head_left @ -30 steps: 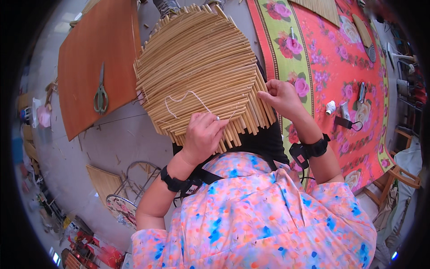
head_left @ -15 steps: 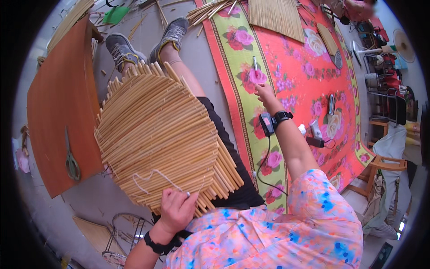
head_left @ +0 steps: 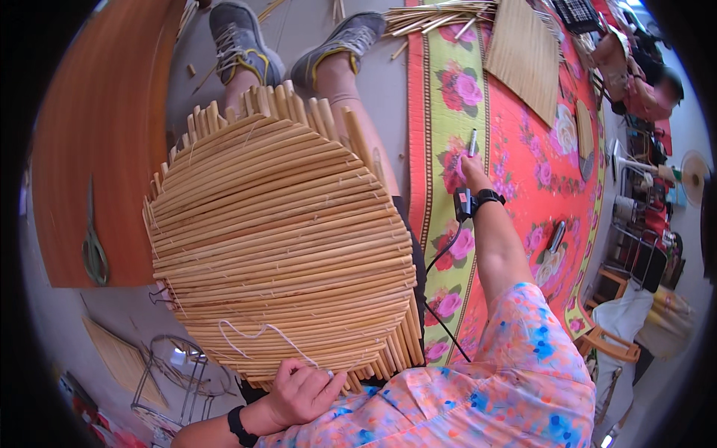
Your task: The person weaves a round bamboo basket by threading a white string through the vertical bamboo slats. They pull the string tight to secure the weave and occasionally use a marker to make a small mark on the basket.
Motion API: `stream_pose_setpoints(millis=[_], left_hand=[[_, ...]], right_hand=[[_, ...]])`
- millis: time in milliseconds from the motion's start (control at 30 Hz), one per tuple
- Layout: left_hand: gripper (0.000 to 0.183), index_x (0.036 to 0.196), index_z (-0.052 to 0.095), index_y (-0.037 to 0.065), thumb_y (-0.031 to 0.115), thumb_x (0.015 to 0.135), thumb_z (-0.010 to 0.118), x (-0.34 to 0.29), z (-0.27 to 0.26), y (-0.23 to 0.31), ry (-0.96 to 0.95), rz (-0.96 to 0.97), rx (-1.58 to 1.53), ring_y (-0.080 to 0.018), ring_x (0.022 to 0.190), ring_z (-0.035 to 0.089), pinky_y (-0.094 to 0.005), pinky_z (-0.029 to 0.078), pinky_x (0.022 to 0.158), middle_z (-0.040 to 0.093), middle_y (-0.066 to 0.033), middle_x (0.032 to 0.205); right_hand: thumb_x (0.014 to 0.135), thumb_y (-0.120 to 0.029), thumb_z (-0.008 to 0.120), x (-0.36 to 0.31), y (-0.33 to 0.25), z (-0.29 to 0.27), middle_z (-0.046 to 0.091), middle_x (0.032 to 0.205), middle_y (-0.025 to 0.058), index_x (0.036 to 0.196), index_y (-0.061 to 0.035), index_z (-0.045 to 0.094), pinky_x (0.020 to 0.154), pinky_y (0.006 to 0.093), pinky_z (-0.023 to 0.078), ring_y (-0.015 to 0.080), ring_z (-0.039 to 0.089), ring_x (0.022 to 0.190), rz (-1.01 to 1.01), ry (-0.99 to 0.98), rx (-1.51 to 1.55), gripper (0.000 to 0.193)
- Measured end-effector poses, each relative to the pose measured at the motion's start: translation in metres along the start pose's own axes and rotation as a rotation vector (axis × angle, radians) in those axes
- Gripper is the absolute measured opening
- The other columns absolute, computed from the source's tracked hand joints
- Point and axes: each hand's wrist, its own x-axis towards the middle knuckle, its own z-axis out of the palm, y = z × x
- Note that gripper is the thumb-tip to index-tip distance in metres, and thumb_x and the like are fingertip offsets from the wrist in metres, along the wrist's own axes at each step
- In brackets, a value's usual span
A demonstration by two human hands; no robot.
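A round mat of tan reed sticks (head_left: 276, 239) lies across my lap, with a loose white string (head_left: 254, 336) on its near part. My left hand (head_left: 302, 392) grips the mat's near edge. My right hand (head_left: 472, 170) reaches out to the right over the flowered red mat (head_left: 523, 187) and closes on a small dark pen-like tool (head_left: 473, 142). Both wrists wear black bands. My legs and grey shoes (head_left: 246, 41) stretch out beyond the reed mat.
An orange board (head_left: 97, 149) with green-handled scissors (head_left: 93, 250) lies at the left. A woven reed panel (head_left: 526, 52) and loose sticks (head_left: 433, 15) lie at the top. A dark tool (head_left: 556, 235) rests on the red mat. Another person (head_left: 642, 75) sits at the top right. A wire frame (head_left: 175, 373) stands lower left.
My right hand left the reed mat, stretched out to the flowered mat and took hold of the small tool. My left hand stayed at the mat's near edge.
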Motion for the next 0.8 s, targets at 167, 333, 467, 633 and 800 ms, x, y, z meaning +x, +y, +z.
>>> stream_pose_setpoints(millis=[167, 333, 467, 633, 800], left_hand=[[0.025, 0.101, 0.073, 0.01, 0.009, 0.077, 0.069, 0.002, 0.003, 0.005, 0.036, -0.021, 0.034, -0.0132, 0.063, 0.051, -0.0311, 0.042, 0.066, 0.05, 0.0037, 0.074], [0.026, 0.101, 0.073, 0.01, 0.01, 0.075, 0.07, 0.001, 0.003, 0.001, 0.055, -0.003, 0.032, -0.0143, 0.064, 0.052, -0.0318, 0.042, 0.066, 0.051, 0.0031, 0.074], [0.029, 0.1, 0.073, 0.008, 0.011, 0.072, 0.071, 0.002, 0.006, 0.004, 0.056, -0.015, 0.051, -0.0164, 0.064, 0.052, -0.0339, 0.042, 0.066, 0.052, 0.0009, 0.075], [0.027, 0.099, 0.072, 0.006, 0.011, 0.072, 0.069, 0.005, 0.007, 0.007, 0.09, 0.003, 0.057, -0.0192, 0.066, 0.054, -0.0357, 0.042, 0.066, 0.052, -0.0009, 0.075], [0.026, 0.098, 0.072, 0.006, 0.013, 0.074, 0.074, 0.004, 0.004, 0.015, 0.121, -0.008, 0.078, -0.0238, 0.076, 0.057, -0.0398, 0.045, 0.072, 0.054, -0.0049, 0.082]], right_hand=[[0.091, -0.023, 0.063, -0.008, -0.021, 0.0, 0.069, 0.114, 0.0199, 0.109, -0.0054, 0.068, 0.086, 0.0419, 0.055, 0.0353, 0.068, 0.106, 0.213, -0.123, 0.061, 0.026], [0.087, -0.014, 0.066, 0.036, 0.035, 0.025, 0.07, 0.087, 0.0118, 0.101, -0.0087, 0.071, 0.065, 0.0405, 0.055, 0.0265, 0.069, 0.076, 0.242, -0.169, 0.239, 0.015], [0.092, -0.013, 0.063, -0.015, 0.014, 0.012, 0.066, 0.086, 0.0009, 0.101, -0.0109, 0.067, 0.066, 0.0338, 0.05, 0.0146, 0.063, 0.08, 0.077, -0.355, 0.456, 0.01], [0.099, -0.019, 0.06, -0.125, -0.014, -0.063, 0.064, 0.097, -0.0011, 0.114, -0.0102, 0.062, 0.075, 0.0297, 0.049, 0.0106, 0.06, 0.088, -0.132, -0.473, 0.905, 0.017], [0.101, -0.016, 0.06, -0.28, -0.057, -0.166, 0.064, 0.097, 0.0017, 0.111, -0.0047, 0.061, 0.075, 0.0234, 0.049, 0.0096, 0.06, 0.085, -0.238, -0.736, 1.235, 0.016]])
